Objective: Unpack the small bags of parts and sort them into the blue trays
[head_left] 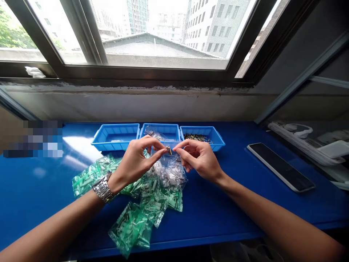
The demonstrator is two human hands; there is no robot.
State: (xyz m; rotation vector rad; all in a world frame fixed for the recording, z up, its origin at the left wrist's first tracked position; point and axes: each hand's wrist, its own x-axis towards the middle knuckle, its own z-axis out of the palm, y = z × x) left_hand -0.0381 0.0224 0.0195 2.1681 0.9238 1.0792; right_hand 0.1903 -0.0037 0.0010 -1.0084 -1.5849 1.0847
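Observation:
My left hand, a metal watch on its wrist, pinches one edge of a small clear plastic bag between thumb and fingertips. Opposite it, my right hand is closed at the bag's other edge, thumb against forefinger. A few brass-coloured screw-like pieces show between the hands, close to the left fingertips; whether they lie inside the bag is unclear. Under the hands are clear bags of small metal and white parts. Green-tinted bags of small parts lie in a pile towards me and to the left.
Three blue trays stand along the back: the left tray with a little clear plastic, the middle tray with bagged parts, the right tray with dark, brass-tipped pieces. A phone lies right on the blue table. A window is behind.

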